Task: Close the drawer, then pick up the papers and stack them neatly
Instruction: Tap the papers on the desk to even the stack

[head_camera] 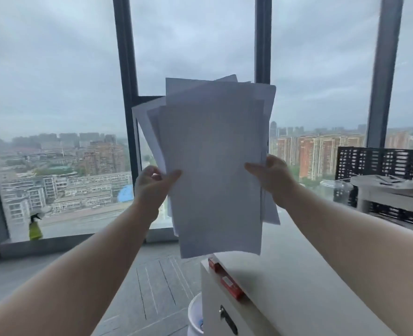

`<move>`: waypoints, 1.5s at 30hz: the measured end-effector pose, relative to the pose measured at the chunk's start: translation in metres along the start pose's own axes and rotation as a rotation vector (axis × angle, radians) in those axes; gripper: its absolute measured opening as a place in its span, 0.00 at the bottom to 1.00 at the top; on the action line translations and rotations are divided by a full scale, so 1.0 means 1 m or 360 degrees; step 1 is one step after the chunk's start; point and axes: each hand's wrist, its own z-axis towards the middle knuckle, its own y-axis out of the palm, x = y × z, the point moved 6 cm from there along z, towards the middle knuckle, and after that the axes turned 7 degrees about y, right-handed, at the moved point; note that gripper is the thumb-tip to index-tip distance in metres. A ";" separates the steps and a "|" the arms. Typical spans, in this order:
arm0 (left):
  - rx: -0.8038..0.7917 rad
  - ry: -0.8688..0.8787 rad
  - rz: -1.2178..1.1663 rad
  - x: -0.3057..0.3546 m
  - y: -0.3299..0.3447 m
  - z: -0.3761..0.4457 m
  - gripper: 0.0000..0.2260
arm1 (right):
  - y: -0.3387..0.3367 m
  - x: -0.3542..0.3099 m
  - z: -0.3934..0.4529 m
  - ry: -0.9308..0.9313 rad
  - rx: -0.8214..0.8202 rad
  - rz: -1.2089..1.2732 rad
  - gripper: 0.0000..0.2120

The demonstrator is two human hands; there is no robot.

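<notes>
Both forearms up front, reaching fwd. Left hand (152, 187) pinching left edge of papers (215, 166), thumb on near face, fingers curled behind. Right hand (271, 178) clamped on right edge, same way. Sheets held upright in mid-air, well above surface (309, 275), fanned and skewed at top corners, so not squared yet; two-sided grip prob. for tapping edges flush. Looks like pickup done, neatening still to go. White cabinet front (215, 311) below w/ dark handle (227, 318), appears shut, can't confirm fully. Red items (229, 284) along surface edge. Bucket (195, 316) on floor beside it. Tall windows, grey sky, city blocks beyond. Spray bottle (35, 227) at sill, left. Black lattice rack (385, 163) far right.
</notes>
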 end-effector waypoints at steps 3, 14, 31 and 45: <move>-0.0142 0.0036 -0.0028 0.012 0.056 -0.010 0.12 | -0.059 -0.018 -0.004 -0.0067 0.0116 -0.0028 0.03; -0.0474 0.0117 -0.0010 -0.014 0.221 -0.060 0.08 | -0.195 0.022 -0.014 0.0012 0.0308 -0.0012 0.10; -0.0559 -0.0055 -0.0280 -0.056 0.252 -0.076 0.12 | -0.214 0.053 -0.010 0.0078 0.0328 0.0156 0.13; -0.0715 -0.0396 -0.0310 -0.101 0.256 -0.092 0.20 | -0.212 0.112 -0.009 0.0332 0.0212 -0.0064 0.23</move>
